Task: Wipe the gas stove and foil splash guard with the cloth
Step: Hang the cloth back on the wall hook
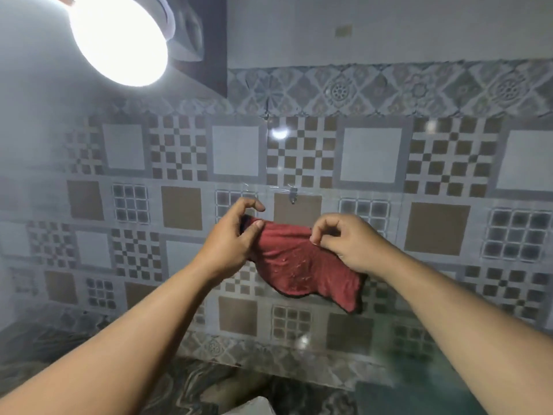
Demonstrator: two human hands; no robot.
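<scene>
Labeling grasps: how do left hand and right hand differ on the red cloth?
The left hand holds the red cloth at its upper left corner, thumb on top and index finger lifted clear; the right hand pinches the top edge further right with curled fingertips. The left hand sits slightly higher than the right hand. Both hold the cloth up before the tiled wall.

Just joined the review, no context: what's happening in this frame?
A person holds a red cloth up in front of a tiled wall, both arms stretched forward. The left hand grips the cloth's upper left end, and the right hand pinches its top edge; the rest hangs loose below. A small wall hook sits just above the cloth. A lit lamp glares at upper left. Neither the stove nor the foil guard is in view, so no wiping shows here.
</scene>
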